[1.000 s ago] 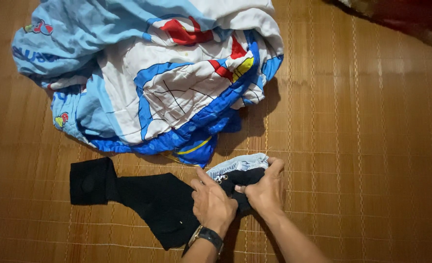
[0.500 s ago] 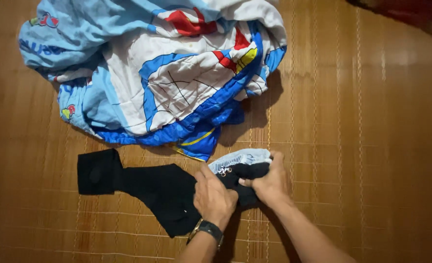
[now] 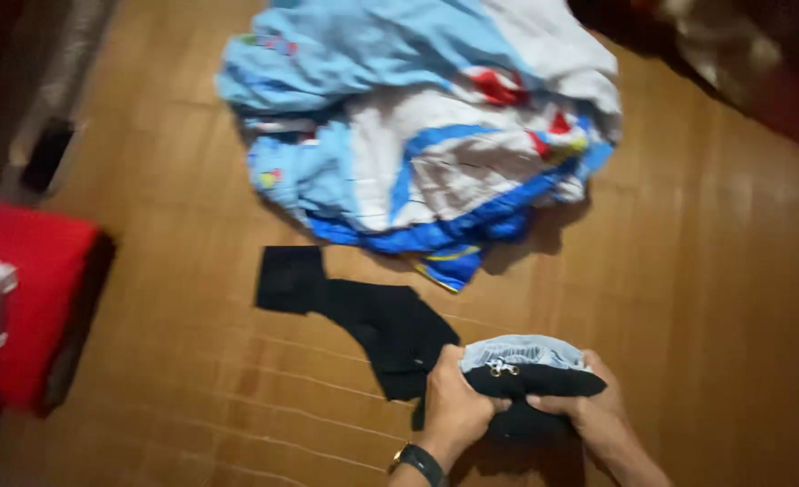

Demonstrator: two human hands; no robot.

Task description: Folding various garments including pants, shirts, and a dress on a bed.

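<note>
Both my hands grip a small folded bundle of black cloth with a light blue lining [image 3: 526, 365] near the bottom of the view. My left hand [image 3: 454, 410], with a dark wristwatch on its wrist, holds the bundle's left side. My right hand [image 3: 593, 410] clasps its right side and underside. A flat black garment [image 3: 363, 316] lies on the woven mat [image 3: 706, 271] just left of my left hand, touching the bundle's edge.
A crumpled blue, white and red cartoon-print blanket [image 3: 436, 135] is heaped at the top middle. A red block-shaped thing [image 3: 34, 298] stands at the left edge, with a dark small object [image 3: 48, 153] behind it. Dark things fill the top right corner.
The view has swung left and blurred, bringing in the red thing at the left. My hands have lifted and closed the bundle more tightly, now lower right in the view.
</note>
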